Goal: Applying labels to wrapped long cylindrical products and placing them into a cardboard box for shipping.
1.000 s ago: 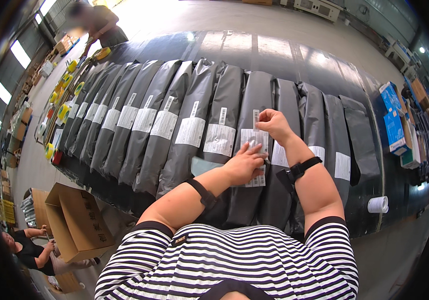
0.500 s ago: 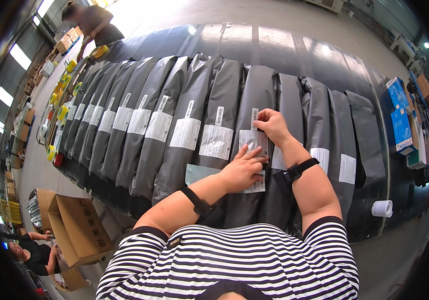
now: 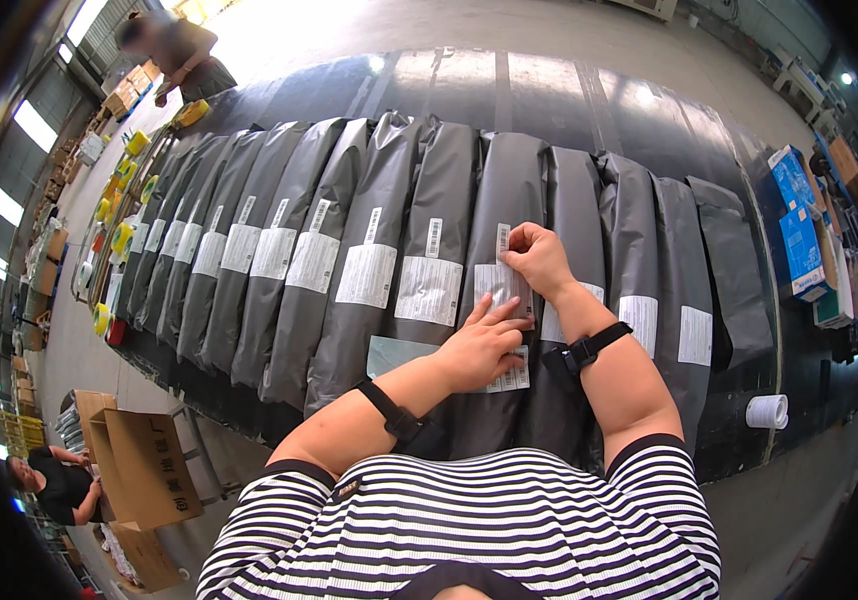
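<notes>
Both hands are lying open, flat on the white label: right hand pinning its far end, left hand pressing the near end.

**Grey bags, white labels**

Dark grey bags carry white labels along the black table. Blue boxes sit at its right edge, yellow tape rolls at its left. The shirt is black-and-white striped.

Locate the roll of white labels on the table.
In the head view, the label roll lies at the table's right near edge, past the last grey bag, below the blue boxes.
</notes>
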### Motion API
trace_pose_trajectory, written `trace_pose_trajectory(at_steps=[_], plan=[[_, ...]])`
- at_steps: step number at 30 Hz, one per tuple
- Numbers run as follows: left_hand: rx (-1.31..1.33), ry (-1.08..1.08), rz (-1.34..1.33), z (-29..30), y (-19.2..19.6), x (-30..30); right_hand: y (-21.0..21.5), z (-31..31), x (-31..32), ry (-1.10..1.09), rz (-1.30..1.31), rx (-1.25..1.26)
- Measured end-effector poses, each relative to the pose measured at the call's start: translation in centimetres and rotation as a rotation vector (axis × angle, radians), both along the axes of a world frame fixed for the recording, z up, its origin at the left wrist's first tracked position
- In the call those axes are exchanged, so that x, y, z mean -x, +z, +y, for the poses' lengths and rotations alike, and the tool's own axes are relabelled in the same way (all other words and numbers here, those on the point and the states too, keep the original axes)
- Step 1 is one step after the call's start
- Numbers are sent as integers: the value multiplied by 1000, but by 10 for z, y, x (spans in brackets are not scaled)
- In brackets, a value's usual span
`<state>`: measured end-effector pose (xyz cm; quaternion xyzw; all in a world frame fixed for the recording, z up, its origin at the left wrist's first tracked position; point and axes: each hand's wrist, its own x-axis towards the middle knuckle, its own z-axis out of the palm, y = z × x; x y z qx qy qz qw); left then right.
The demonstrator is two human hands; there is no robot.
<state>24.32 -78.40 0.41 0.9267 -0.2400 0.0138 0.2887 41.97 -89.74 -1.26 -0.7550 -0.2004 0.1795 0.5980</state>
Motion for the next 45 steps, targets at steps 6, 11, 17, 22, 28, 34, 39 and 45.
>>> trace_pose_trajectory(at_steps=[6, 11, 17, 22, 28, 34, 39, 45], plan=[[10, 0, 13, 1, 0, 0, 0, 1, 2, -24, 30, -60], [10, -1, 29, 0, 2, 0, 1, 1, 3, -34, -4, -36], [-1, -2, 30, 0, 2, -1, 4, 0, 5, 3, -12, -60], [-2, 4, 18, 1, 1, -1, 16, 3, 4, -52, -336, 115], [-10, -10, 13, -2, 1, -1, 17, 9, -25, -206, -391, 363], [-10, -6, 27, 0, 3, 0, 15, 17, -29, -113, -318, 582], [161, 13, 185, 5, 17, 3, 22, -5, -19, -106, 149, 30], [601, 368, 236, 16, 71, 22, 102, -68, 93, 391, -143, -63]])
